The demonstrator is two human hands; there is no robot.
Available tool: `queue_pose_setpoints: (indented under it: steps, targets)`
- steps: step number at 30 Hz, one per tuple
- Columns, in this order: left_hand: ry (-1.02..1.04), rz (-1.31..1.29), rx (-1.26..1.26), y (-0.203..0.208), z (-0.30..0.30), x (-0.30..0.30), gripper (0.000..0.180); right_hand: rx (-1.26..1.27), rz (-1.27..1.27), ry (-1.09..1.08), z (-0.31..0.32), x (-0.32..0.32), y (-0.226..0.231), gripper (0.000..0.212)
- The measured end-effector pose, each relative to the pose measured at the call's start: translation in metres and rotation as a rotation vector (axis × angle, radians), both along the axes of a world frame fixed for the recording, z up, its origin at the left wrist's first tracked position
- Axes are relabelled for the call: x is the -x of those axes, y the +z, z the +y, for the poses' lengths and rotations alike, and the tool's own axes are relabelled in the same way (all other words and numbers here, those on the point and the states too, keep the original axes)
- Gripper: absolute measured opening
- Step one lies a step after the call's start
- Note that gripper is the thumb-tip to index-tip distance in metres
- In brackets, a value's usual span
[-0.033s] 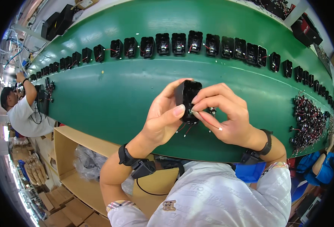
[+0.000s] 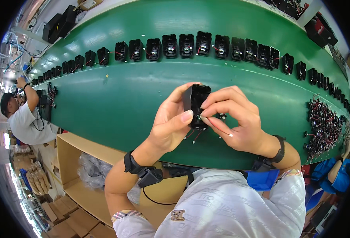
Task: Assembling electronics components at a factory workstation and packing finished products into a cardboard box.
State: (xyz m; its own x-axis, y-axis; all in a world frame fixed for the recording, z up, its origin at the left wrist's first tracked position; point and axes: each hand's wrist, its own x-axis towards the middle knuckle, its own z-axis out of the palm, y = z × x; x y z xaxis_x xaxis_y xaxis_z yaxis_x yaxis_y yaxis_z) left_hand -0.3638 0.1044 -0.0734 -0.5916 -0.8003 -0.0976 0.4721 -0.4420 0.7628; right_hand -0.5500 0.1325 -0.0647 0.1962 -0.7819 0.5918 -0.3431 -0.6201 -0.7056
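Observation:
A black plastic housing [image 2: 199, 104], open side up, is gripped by my left hand [image 2: 168, 126], with the thumb along its near left edge. Bent over the housing's right side, my right hand [image 2: 238, 119] has its thumb and index finger pinched at the inside of the shell. From this pinch a thin red wire [image 2: 219, 127] runs across the fingers to a small white connector [image 2: 231, 135]. What the fingertips press on inside is mostly covered. Below the housing, thin red wires with small white ends [image 2: 194, 142] show over the green table.
A long row of similar black housings [image 2: 186, 45] curves across the green table [image 2: 115, 103]. At right lies a heap of small wired parts [image 2: 323, 127]. A cardboard box [image 2: 70, 158] with clear plastic bags stands at lower left. Another person [image 2: 28, 119] works at far left.

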Motion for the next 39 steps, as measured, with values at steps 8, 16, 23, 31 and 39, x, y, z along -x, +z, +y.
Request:
queue_pose_setpoints:
  steps: [8,16,23,31,39]
  targets:
    - [-0.032,0.131,0.05,-0.011,0.0,-0.001,0.062,0.099,0.059,-0.011,0.001,0.006,-0.001,0.024]
    - [0.047,0.043,0.172,-0.009,0.0,0.003,0.066,0.209,0.098,-0.022,0.001,0.015,0.001,0.023]
    - [0.021,0.011,0.151,0.0,0.004,0.007,0.072,0.142,0.058,-0.023,0.004,0.013,-0.003,0.022]
    - [0.01,0.047,0.103,-0.008,0.003,0.009,0.069,0.141,0.091,-0.058,0.006,0.015,-0.005,0.022]
    - [-0.011,0.007,0.102,-0.01,0.009,0.017,0.064,0.025,0.059,-0.048,0.011,0.014,-0.011,0.02]
